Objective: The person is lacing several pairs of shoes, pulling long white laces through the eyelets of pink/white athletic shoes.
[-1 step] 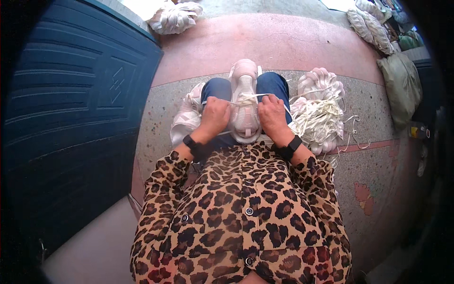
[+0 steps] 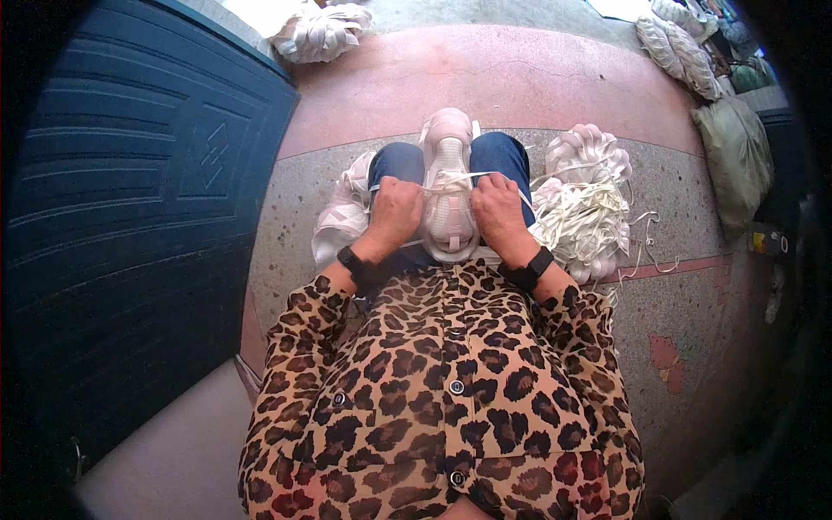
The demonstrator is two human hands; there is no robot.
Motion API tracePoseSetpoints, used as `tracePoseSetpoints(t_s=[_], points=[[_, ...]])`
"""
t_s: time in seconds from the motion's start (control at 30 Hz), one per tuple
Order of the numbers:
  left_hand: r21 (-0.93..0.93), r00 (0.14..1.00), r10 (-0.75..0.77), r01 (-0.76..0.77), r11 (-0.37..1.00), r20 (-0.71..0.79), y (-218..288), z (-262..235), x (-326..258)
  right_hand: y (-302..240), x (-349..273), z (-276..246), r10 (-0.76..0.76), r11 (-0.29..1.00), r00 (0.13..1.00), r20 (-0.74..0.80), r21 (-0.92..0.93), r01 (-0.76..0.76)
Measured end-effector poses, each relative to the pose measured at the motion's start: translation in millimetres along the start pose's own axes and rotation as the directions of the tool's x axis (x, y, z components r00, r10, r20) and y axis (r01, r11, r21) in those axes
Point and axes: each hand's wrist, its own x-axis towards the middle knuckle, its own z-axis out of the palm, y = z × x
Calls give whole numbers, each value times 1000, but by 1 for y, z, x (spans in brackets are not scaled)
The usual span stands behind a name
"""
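- Your left hand [image 2: 394,212] and right hand [image 2: 498,212] each pinch a white lace [image 2: 451,180], drawn taut across the pale pink sneaker [image 2: 446,186].
- The sneaker rests steadied between your knees; the heap at your right is probably loose laces [image 2: 585,221].

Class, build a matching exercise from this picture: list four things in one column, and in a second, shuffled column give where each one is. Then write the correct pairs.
Column A
1. pale pink shoe
2. loose pile of white laces
3. dark blue panelled door
4. olive-green sack

Column B
a. far right, by the wall
b. on the person's lap, between left hand and right hand
c. along the person's left side
d. on the floor beside the right knee

Pairs: 1-b, 2-d, 3-c, 4-a
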Motion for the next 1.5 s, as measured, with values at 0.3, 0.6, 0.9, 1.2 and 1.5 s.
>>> tracePoseSetpoints(t_s=[0.3, 0.6, 0.9, 1.2, 1.5], points=[[28, 998, 10, -12, 1000, 54, 2, -4, 11, -5, 7, -8, -97, 989, 995, 33, -109, 100], [36, 1000, 24, -25, 999, 10, 6, 0, 12, 5, 19, -8, -194, 980, 975, 104, -28, 198], [221, 989, 100, -123, 968, 109, 18, -6, 16, 6, 14, -4, -165, 985, 986, 10, -39, 165], [340, 1000, 11, -15, 940, 12, 48, -13, 1, -9, -5, -14, 93, 996, 996, 8, -7, -93], [121, 997, -54, 47, 992, 52, 24, -1, -3, -5, -6, 13, 118, 993, 990, 78, -36, -116]])
